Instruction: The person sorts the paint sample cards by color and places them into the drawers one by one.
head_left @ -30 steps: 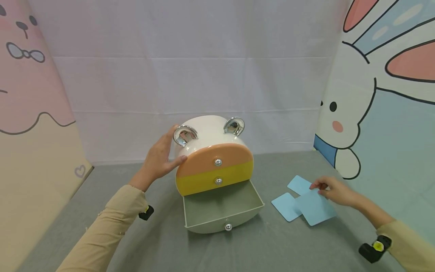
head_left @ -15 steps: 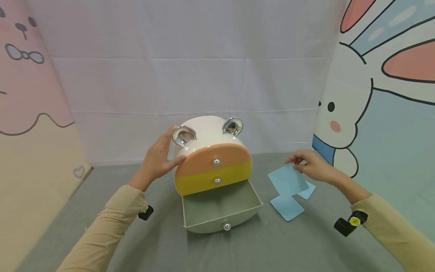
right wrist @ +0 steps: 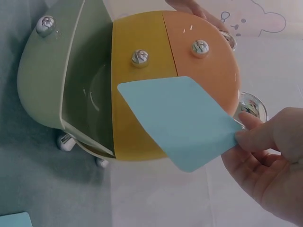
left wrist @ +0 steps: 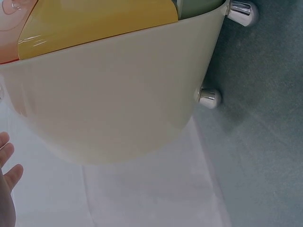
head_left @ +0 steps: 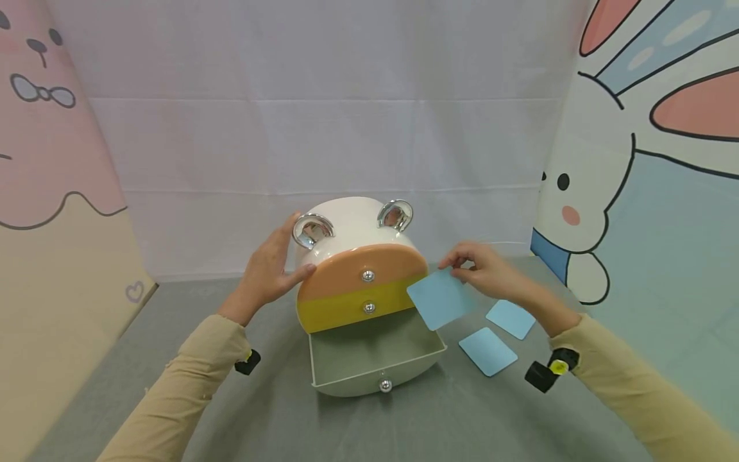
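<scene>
A white drawer box [head_left: 353, 221] with silver ears stands on the table, its orange drawer [head_left: 340, 273] and yellow drawer [head_left: 335, 311] closed. Its bottom green drawer [head_left: 346, 359] is pulled out, with nothing lying in it. My left hand [head_left: 267, 273] rests on the box's left side, thumb at the orange front's edge, fingers reaching behind the left ear. Between thumb and fingers my right hand [head_left: 485, 269] pinches a light blue card [head_left: 439, 298] by one corner. In the head view the card overlaps the box's right side, above the green drawer; the right wrist view shows the card [right wrist: 180, 123] before the drawer fronts.
Two more light blue cards, a near card [head_left: 487, 351] and a far card [head_left: 510, 319], lie on the grey tablecloth [head_left: 462, 417] right of the box. A white cloth [head_left: 346, 128] hangs behind, and printed panels flank the table on both sides.
My right hand has lifted one blue card from beside the other two and carried it left to the box. The left hand has stayed on the box.
</scene>
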### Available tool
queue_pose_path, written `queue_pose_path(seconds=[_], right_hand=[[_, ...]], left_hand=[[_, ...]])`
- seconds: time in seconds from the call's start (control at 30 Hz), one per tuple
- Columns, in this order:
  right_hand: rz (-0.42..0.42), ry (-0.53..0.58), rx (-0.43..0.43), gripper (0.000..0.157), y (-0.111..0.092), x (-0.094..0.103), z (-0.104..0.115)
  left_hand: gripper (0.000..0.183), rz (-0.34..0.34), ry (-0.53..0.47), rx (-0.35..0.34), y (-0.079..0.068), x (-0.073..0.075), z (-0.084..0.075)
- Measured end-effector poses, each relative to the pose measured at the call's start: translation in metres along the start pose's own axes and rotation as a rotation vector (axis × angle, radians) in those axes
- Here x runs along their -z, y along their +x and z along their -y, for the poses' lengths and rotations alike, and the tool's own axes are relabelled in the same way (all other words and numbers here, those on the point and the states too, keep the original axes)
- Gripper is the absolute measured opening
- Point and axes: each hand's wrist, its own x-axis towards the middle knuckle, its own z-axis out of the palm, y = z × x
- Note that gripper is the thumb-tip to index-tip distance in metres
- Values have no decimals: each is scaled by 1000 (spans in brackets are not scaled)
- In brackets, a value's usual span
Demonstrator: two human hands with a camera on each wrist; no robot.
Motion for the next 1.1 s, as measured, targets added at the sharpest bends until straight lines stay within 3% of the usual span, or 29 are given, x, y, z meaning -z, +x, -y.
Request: queue_pose_path(seconds=[0.53, 1.1], right_hand=[[44, 191, 39, 17, 1, -63, -9], [80, 231, 89, 17, -6, -111, -18]], left_hand=[[89, 0, -7, -4, 0, 1, 0], [90, -10, -9, -13, 0, 0, -2]])
